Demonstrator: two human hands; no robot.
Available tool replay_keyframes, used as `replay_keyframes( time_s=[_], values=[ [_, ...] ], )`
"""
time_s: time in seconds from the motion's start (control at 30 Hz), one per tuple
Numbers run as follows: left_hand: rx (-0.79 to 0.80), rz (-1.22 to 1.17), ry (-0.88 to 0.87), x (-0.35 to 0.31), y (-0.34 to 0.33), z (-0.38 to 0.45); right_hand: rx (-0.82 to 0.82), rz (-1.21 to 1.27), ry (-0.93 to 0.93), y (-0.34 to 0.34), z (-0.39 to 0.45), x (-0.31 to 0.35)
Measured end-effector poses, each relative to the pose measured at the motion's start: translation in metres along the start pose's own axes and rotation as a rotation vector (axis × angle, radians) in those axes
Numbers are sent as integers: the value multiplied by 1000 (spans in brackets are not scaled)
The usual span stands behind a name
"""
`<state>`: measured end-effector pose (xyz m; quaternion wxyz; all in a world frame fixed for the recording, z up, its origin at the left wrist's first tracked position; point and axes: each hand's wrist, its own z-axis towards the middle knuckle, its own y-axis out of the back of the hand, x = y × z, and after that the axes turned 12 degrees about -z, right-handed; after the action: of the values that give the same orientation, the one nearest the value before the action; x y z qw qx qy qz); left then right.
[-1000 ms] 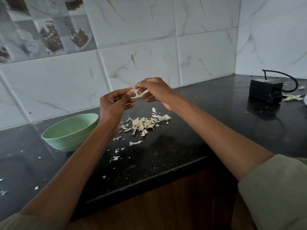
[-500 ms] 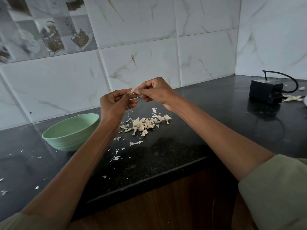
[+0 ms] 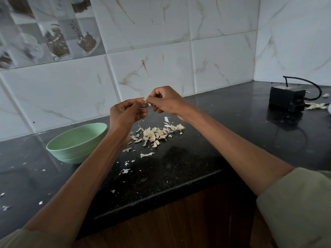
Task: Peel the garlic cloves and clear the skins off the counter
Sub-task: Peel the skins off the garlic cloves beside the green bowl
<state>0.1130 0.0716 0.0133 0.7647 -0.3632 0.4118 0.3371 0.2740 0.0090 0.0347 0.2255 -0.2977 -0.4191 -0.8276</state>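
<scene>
Both hands are raised above the black counter, meeting fingertip to fingertip. My left hand holds a small pale garlic clove between thumb and fingers; most of the clove is hidden. My right hand pinches the clove's top end with thumb and forefinger, other fingers curled. Below the hands lies a pile of garlic cloves and skins. Loose skin flakes are scattered toward the counter's front edge.
A pale green bowl stands on the counter left of my left forearm. A black box with a cable sits at the far right, with a few skins beside it. White tiled walls close the back and right.
My right hand's fingers have curled in and closed onto the clove held by my left hand. The pile and the bowl have not moved.
</scene>
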Motion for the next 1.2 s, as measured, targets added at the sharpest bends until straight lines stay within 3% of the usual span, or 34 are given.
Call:
replay_keyframes(
  time_s=[0.23, 0.53, 0.63, 0.9, 1.2],
  values=[
    [57, -65, 37, -1, 0, 0, 18, -26, -2, 1, 0, 0],
    [33, -53, 10, -1, -1, 0, 12, 230, -79, 8, -1, 5],
    [37, -13, -10, -1, 0, 0, -25, 149, -50, 8, 0, 2],
    [2, 105, -101, 0, 1, 3, 82, 118, -2, 9, -2, 0],
    [-11, 112, -120, 1, 3, 2, -105, -252, 296, -1, 0, -2]
  ],
)
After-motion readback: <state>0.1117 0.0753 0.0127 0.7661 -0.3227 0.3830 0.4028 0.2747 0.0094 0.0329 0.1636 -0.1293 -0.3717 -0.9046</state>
